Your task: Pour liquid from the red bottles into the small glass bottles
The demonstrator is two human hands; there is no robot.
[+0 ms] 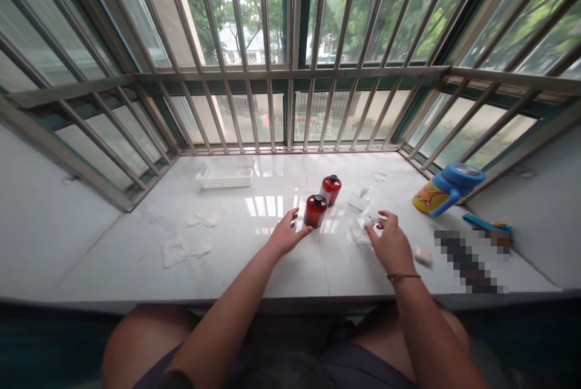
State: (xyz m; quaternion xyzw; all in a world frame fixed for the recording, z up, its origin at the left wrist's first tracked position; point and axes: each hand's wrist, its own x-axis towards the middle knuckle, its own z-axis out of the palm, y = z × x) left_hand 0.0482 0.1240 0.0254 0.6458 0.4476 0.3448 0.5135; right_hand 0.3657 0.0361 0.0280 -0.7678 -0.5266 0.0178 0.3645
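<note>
Grip of the left hand (285,234) is wide, just left of the front red bottle (315,212), maybe to steady it. Right of that bottle, the right hand (391,242) is at a clear packet (359,232); I cannot tell if it pinches. Just behind the bottle stands another red bottle (333,190).

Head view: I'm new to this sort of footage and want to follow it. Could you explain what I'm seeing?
There is no machine here, just a person's bare left hand and right hand. The only picture comes from a camera worn on the head, looking forward and down.

On the white surface stand a nearer red bottle and a farther red bottle. A white basket and thin white pieces lie to the left, a blue-and-yellow mug to the right.

The left hand is open beside the nearer red bottle. The right hand is at some clear plastic; whether it holds any is unclear.
</note>
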